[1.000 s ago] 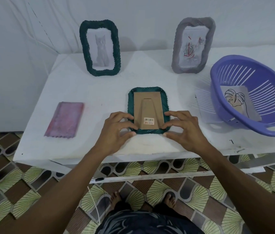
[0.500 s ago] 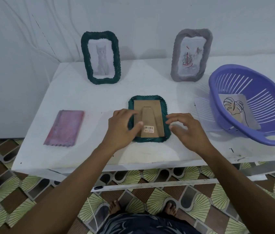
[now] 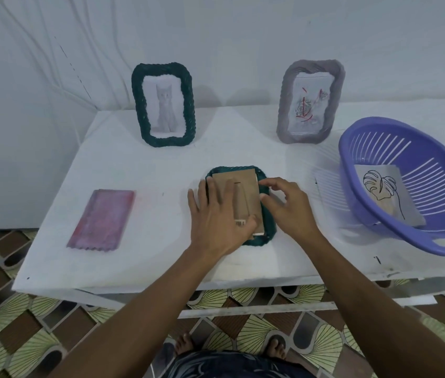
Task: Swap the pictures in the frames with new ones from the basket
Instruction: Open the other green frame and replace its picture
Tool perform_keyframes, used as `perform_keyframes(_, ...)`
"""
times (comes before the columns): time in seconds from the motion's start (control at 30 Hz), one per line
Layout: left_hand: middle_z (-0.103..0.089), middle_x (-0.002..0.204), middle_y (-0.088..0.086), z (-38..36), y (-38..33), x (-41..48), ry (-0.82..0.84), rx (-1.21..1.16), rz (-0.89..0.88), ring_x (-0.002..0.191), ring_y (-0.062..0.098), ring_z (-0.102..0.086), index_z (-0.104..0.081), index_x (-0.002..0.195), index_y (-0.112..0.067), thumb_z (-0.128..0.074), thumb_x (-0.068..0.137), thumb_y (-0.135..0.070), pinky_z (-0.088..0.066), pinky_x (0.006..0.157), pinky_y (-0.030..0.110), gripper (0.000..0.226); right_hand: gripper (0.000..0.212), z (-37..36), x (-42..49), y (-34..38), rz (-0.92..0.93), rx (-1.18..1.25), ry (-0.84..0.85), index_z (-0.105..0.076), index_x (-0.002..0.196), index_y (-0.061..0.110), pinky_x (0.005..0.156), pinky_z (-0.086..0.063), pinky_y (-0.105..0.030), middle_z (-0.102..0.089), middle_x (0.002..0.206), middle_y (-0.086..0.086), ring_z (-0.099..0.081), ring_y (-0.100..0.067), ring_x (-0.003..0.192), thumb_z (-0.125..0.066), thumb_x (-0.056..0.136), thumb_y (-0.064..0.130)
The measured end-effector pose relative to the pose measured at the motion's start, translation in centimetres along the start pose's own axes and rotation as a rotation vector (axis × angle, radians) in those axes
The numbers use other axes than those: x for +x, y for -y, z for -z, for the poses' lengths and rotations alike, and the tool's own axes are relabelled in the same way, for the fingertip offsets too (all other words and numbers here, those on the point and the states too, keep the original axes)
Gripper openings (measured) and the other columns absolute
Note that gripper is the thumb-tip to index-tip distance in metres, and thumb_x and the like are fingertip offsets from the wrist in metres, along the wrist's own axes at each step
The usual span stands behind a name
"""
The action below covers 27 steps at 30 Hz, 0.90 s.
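Left hand (image 3: 215, 216): fingers straight, pressed flat on backing (image 3: 245, 184). Right hand (image 3: 289, 211): fingers curled, backing's right edge pinched (prying judged underway). Backing: brown card, barcode sticker, long axis running away from body, seated in green frame (image 3: 259, 241), face-down at centre of table (image 3: 161, 165). Basket (image 3: 412, 248) with leaf picture (image 3: 387, 195) is set rightward, nearer right hand.

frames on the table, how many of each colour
green: 2 (standing green frame, face-down green frame)
grey: 1 (grey frame)
total: 3 frames
pink flat piece at left: unclear, not counted
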<state>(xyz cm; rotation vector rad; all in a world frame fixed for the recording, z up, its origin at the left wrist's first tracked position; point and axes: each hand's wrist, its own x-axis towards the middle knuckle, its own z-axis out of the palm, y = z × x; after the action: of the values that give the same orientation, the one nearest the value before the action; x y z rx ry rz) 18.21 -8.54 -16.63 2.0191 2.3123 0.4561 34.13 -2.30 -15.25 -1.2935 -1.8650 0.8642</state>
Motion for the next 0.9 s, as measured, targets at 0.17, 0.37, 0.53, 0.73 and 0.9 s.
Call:
perform_keyframes(0.17, -0.020, 0.156, 0.016, -0.2, 0.3, -0.2, -0.048, -0.074, 0.015, 0.144, 0.035, -0.014, -0.011, 0.151, -0.023, -0.038, 0.075, -0.070, -0.005, 0.117, 0.055, 0.094, 0.026, -0.1, -0.4, -0.3, 0.094, 0.010, -0.039, -0.068, 0.105, 0.031, 0.091, -0.039, -0.015, -0.062, 0.104, 0.025, -0.050, -0.004, 0.106, -0.072, 0.084, 0.017)
perform_keyframes(0.37, -0.018, 0.159, 0.010, 0.0, 0.3, -0.3, -0.082, -0.143, -0.029, 0.145, 0.029, -0.019, -0.009, 0.152, -0.022, -0.041, 0.074, -0.071, -0.001, 0.120, 0.052, 0.097, 0.024, 0.1, 0.0, -0.1, 0.021, 0.046, 0.012, -0.072, 0.101, 0.027, 0.084, -0.031, 0.000, -0.067, 0.102, 0.021, -0.051, -0.001, 0.105, -0.076, 0.080, 0.016)
perform_keyframes(0.53, -0.012, 0.158, 0.018, 0.2, 0.2, -0.3, -0.093, -0.157, 0.028, 0.145, 0.032, -0.015, -0.014, 0.151, -0.022, -0.047, 0.070, -0.073, -0.001, 0.119, 0.049, 0.101, 0.020, 0.1, 0.3, 0.5, -0.037, 0.109, 0.032, -0.071, 0.096, 0.025, 0.084, -0.031, 0.000, -0.061, 0.096, 0.029, -0.049, 0.003, 0.104, -0.075, 0.080, 0.014)
perform_keyframes(0.73, -0.037, 0.130, 0.008, 0.8, 0.2, -0.2, -0.156, -0.219, 0.047, 0.125, 0.026, -0.034, -0.029, 0.145, -0.022, -0.060, 0.066, -0.065, -0.017, 0.116, 0.052, 0.095, 0.016, 0.0, 0.2, 0.0, -0.076, 0.157, 0.011, -0.069, 0.099, 0.030, 0.082, -0.033, -0.001, -0.066, 0.104, 0.017, -0.052, 0.000, 0.105, -0.066, 0.088, 0.018)
perform_keyframes(0.9, -0.034, 0.134, 0.009, 2.8, 1.3, 0.5, -0.161, -0.329, 0.091, 0.127, 0.026, -0.033, -0.022, 0.147, -0.027, -0.058, 0.067, -0.063, -0.006, 0.115, 0.039, 0.095, 0.021, -0.4, 0.4, -0.6, 0.039, -0.063, 0.025, -0.070, 0.099, 0.032, 0.096, -0.043, -0.027, -0.062, 0.104, 0.020, -0.049, -0.007, 0.106, -0.070, 0.085, 0.016)
